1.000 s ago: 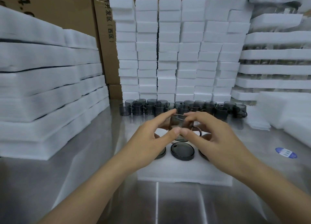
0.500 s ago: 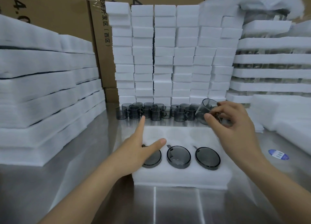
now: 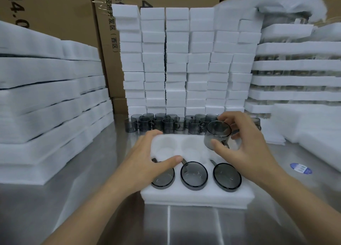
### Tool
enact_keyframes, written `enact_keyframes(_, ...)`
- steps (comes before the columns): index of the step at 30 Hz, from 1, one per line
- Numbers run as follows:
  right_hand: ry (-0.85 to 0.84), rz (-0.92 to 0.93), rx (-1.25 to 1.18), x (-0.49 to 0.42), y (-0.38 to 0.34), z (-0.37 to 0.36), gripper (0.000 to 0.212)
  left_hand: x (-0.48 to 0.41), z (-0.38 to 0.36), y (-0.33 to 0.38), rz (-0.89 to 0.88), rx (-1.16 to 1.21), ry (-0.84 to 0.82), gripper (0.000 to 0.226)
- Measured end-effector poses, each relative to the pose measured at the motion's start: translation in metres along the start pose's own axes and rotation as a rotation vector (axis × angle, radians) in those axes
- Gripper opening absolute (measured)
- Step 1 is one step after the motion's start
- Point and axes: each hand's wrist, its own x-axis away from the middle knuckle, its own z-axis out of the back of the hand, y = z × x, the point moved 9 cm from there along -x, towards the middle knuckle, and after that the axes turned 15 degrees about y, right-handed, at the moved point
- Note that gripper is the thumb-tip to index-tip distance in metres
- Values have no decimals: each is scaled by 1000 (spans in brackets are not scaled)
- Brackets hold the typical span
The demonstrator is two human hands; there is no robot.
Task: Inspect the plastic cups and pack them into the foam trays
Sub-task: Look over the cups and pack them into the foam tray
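A white foam tray (image 3: 195, 195) lies on the steel table in front of me. Its near row holds three smoky grey plastic cups (image 3: 194, 175); the far row's pockets (image 3: 190, 143) look empty. My right hand (image 3: 245, 150) grips another grey cup (image 3: 216, 136) by its side and handle, tilted, just above the tray's far right pocket. My left hand (image 3: 147, 161) lies flat with straight fingers on the tray's left side, partly covering the near left cup (image 3: 163, 180). A row of several loose grey cups (image 3: 162, 124) stands behind the tray.
Stacks of foam sheets (image 3: 46, 101) rise on the left. Columns of small foam blocks (image 3: 184, 60) stand behind the cups, before cardboard boxes (image 3: 60, 10). Packed foam trays (image 3: 295, 66) are stacked on the right. A blue sticker (image 3: 300, 168) lies on the table.
My right hand has brought the cup from the back row down toward the tray's far right pocket. My left hand has shifted onto the tray's left side, fingers flatter.
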Motion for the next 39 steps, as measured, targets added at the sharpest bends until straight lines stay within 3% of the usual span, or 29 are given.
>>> enact_keyframes(4,-46,20,90,-1,7,0,55,-1,-1,-3,-2,8,9,83)
enact_keyframes(19,-208,30,192,5,19,-11,57,-1,-3,-6,19,29,-3,89)
enact_keyframes(39,-337,-82,130,7,31,-17,45,-2,-6,-9,35,33,-28,93)
